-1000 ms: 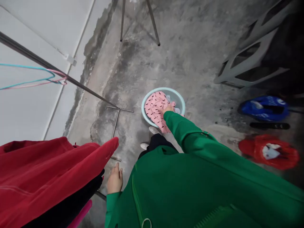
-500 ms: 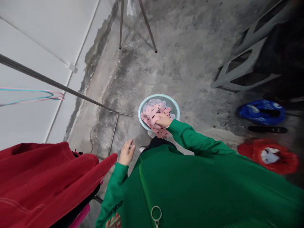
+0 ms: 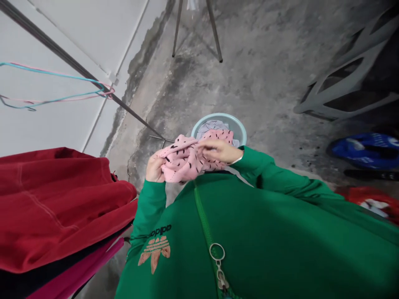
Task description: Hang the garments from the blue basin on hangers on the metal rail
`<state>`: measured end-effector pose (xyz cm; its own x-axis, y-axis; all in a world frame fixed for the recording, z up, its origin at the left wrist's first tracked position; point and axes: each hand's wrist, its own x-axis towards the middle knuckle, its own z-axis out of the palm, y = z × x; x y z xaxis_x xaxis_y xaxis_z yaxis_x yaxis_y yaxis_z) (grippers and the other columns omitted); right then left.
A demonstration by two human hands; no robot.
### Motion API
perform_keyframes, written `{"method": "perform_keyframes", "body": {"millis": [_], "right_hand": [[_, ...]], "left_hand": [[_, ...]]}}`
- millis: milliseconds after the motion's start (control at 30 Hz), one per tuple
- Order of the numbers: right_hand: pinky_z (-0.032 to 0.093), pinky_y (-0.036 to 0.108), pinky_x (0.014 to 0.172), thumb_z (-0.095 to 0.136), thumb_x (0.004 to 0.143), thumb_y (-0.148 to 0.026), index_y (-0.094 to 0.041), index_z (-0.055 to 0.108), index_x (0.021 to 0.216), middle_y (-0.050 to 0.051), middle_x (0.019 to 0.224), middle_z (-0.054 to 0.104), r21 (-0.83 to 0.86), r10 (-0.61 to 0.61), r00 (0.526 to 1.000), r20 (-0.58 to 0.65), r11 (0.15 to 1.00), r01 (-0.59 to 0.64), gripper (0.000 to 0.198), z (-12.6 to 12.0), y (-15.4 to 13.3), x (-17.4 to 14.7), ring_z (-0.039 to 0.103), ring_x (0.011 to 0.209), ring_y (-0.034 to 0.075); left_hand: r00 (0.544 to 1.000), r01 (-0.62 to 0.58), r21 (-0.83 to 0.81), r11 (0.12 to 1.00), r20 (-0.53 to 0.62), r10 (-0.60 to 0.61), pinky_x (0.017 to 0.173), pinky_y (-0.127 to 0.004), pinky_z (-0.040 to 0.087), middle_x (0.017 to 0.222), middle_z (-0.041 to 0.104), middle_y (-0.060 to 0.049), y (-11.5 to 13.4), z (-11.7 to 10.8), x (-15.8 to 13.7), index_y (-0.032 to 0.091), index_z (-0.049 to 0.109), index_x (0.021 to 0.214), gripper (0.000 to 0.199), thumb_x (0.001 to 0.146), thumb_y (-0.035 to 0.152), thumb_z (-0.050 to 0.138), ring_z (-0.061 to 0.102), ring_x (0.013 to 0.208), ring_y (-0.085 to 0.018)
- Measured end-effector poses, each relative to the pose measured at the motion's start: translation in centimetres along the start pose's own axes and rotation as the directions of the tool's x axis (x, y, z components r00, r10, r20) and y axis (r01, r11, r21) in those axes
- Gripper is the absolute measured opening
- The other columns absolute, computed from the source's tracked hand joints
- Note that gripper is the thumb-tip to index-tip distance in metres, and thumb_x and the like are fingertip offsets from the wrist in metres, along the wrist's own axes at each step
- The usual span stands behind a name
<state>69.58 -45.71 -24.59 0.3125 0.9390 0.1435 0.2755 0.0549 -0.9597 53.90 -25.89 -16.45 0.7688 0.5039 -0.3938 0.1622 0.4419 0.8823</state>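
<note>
A pink garment with black marks is stretched in front of my waist, crumpled, its exact kind hidden by the folds. My left hand grips its left end, fingers closed on the fabric. On its right side, my right hand holds the cloth between thumb and fingers. Part of the garment hangs over the near rim of a pale blue basin on the floor. Grey-lilac cloth lies inside the basin.
At left, a red garment hangs beside a magenta one. Blue and pink hangers hang on a metal rail. Rack legs stand ahead. Right are grey plastic chairs, a blue bag and a red bag.
The pink garment has been lifted partly out of the basin toward my body. My left hand, empty before, has taken hold of it. The view has shifted left.
</note>
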Motion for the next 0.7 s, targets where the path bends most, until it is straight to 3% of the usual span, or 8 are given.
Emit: {"method": "perform_keyframes", "body": {"millis": [67,167,267,333,400,500,600,700], "right_hand": [[0.049,0.04,0.099,0.053,0.086,-0.03,-0.019,0.048,0.137,0.012,0.128,0.06,-0.048,0.035,0.988,-0.151,0.998,-0.042,0.052,-1.5,1.9,0.9,0.058,0.116,0.021],[0.037,0.043,0.111,0.062,0.075,-0.02,-0.017,0.027,0.15,0.015,0.154,0.033,-0.148,-0.003,0.998,-0.062,0.989,-0.006,0.083,-1.4,3.4,3.8,0.037,0.139,0.025],[0.045,0.036,0.1,0.063,0.07,-0.015,-0.015,0.032,0.148,0.012,0.144,0.048,-0.203,-0.062,0.977,0.204,0.974,0.104,0.084,1.5,2.6,7.3,0.052,0.122,0.021],[0.049,0.029,0.088,0.062,0.073,-0.016,-0.017,0.055,0.13,0.004,0.114,0.067,-0.262,-0.082,0.936,0.343,0.948,0.18,0.057,3.9,1.3,9.3,0.06,0.096,0.014],[0.048,0.028,0.085,0.059,0.078,-0.017,-0.017,0.068,0.105,0.002,0.092,0.068,-0.338,-0.09,0.927,0.365,0.915,0.222,0.029,5.6,-0.3,10.7,0.057,0.085,0.014],[0.046,0.036,0.088,0.056,0.084,-0.021,-0.016,0.069,0.111,0.01,0.102,0.064,-0.478,-0.117,0.987,0.11,0.865,0.155,0.03,5.7,-3.0,12.0,0.057,0.093,0.02],[0.049,0.039,0.089,0.058,0.087,-0.02,-0.018,0.057,0.133,0.013,0.113,0.061,-0.552,-0.174,0.97,-0.168,0.832,0.054,0.046,5.0,-6.0,13.4,0.061,0.098,0.023],[0.05,0.027,0.097,0.055,0.09,-0.012,-0.012,0.052,0.134,0.006,0.113,0.066,-0.535,-0.315,0.938,-0.14,0.822,0.196,0.043,6.2,-9.3,15.2,0.063,0.104,0.013]], "left_hand": [[0.988,-0.109,0.057,0.992,0.118,0.102,0.047,-0.023,0.049,0.059,0.068,-0.002,3.2,-0.4,-2.3,0.018,0.071,0.067,0.021,0.051,0.027,0.079,0.062,0.051,-0.014],[0.903,-0.298,0.16,0.941,0.368,0.223,0.04,-0.027,0.048,0.051,0.062,-0.003,7.3,-1.0,-5.5,0.023,0.067,0.058,0.026,0.06,0.043,0.081,0.059,0.042,-0.016],[0.667,-0.452,0.166,0.876,0.716,0.208,0.041,-0.032,0.052,0.043,0.056,-0.003,9.9,-1.4,-7.7,0.029,0.062,0.047,0.035,0.066,0.057,0.073,0.059,0.039,-0.021],[0.492,-0.512,0.135,0.848,0.856,0.161,0.044,-0.032,0.054,0.042,0.057,-0.003,10.9,-1.6,-9.2,0.033,0.064,0.051,0.032,0.073,0.056,0.065,0.06,0.04,-0.021],[0.389,-0.588,0.083,0.805,0.901,0.192,0.05,-0.031,0.057,0.045,0.059,0.0,11.4,-2.0,-11.2,0.034,0.066,0.062,0.021,0.079,0.044,0.057,0.06,0.039,-0.019],[0.335,-0.7,0.011,0.714,0.888,0.315,0.049,-0.028,0.055,0.05,0.063,0.005,11.0,-3.3,-14.9,0.034,0.06,0.068,0.014,0.079,0.031,0.051,0.057,0.036,-0.015],[0.308,-0.767,-0.053,0.64,0.844,0.439,0.042,-0.03,0.049,0.054,0.065,0.001,9.2,-4.2,-17.7,0.03,0.057,0.072,0.008,0.079,0.031,0.054,0.058,0.038,-0.017],[0.245,-0.781,-0.06,0.622,0.886,0.393,0.057,-0.031,0.057,0.061,0.067,-0.004,7.1,-3.4,-17.7,0.028,0.06,0.086,0.007,0.082,0.028,0.055,0.066,0.055,-0.022]]}}
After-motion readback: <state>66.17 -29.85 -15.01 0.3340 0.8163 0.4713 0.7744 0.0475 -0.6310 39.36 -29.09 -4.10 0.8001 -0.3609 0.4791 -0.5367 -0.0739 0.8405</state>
